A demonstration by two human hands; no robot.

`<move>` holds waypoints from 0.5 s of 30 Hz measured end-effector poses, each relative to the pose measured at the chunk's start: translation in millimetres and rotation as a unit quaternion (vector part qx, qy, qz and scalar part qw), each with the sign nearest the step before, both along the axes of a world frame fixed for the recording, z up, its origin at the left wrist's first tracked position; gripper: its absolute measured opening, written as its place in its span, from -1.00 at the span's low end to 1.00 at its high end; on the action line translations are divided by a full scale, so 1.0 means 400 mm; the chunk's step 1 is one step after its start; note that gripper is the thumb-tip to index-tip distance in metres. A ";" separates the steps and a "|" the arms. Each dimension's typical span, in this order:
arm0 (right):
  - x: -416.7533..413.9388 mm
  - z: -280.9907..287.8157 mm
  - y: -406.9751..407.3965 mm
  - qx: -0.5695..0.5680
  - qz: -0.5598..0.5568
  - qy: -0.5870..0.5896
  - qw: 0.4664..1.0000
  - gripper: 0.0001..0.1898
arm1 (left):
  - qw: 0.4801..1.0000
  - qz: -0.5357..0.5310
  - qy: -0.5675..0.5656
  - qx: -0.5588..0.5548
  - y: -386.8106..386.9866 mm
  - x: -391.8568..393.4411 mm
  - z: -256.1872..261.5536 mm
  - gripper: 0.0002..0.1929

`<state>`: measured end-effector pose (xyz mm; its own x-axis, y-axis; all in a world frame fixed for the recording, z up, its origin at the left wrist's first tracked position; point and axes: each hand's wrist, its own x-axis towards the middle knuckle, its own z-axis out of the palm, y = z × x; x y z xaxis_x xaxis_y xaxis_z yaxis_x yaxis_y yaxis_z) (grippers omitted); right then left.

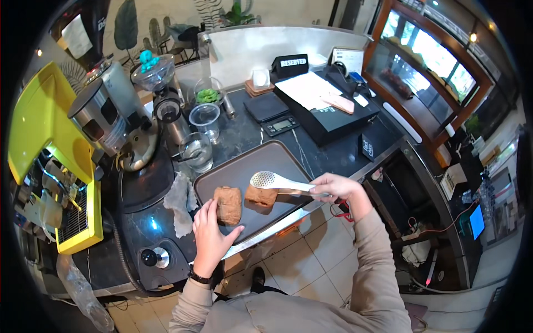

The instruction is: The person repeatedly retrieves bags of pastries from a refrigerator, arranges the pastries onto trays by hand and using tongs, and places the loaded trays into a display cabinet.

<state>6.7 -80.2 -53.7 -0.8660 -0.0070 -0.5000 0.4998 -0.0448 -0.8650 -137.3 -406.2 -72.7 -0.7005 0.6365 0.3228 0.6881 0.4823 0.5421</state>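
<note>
On a dark rectangular baking tray at the counter's front edge lie two brown pastries. My left hand, fingers spread, is at the left pastry, with fingertips at its left side; whether it grips the pastry is unclear. Metal tongs with a perforated spoon-shaped jaw are in my right hand. That jaw lies over the top of the right pastry, and the lower jaw is mostly hidden. Crumpled translucent paper rests beside the tray's left side.
Behind the tray stand a glass of water, a plastic cup and a digital scale. A coffee grinder and yellow espresso machine are at left, near a tamper. A black box sits back right.
</note>
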 end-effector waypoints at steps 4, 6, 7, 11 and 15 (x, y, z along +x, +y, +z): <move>-0.086 0.065 0.027 0.123 0.107 -0.025 0.986 -0.80 | 0.999 0.013 0.034 -0.038 0.008 -0.010 -0.018 -0.14; -0.107 0.103 0.034 0.145 0.114 -0.041 0.982 -0.74 | 0.999 0.021 0.015 -0.025 0.019 -0.009 -0.025 -0.12; -0.117 0.125 0.035 0.145 0.118 -0.042 0.982 -0.74 | 0.999 0.030 0.000 -0.015 0.022 -0.009 -0.030 -0.10; -0.080 0.244 0.027 0.344 0.108 -0.061 0.931 -0.62 | 0.998 0.061 -0.030 0.009 0.026 -0.003 -0.044 -0.05; -0.024 0.166 -0.046 0.364 -0.079 0.090 0.924 -0.52 | 0.994 0.105 -0.026 0.019 0.021 0.008 -0.056 -0.02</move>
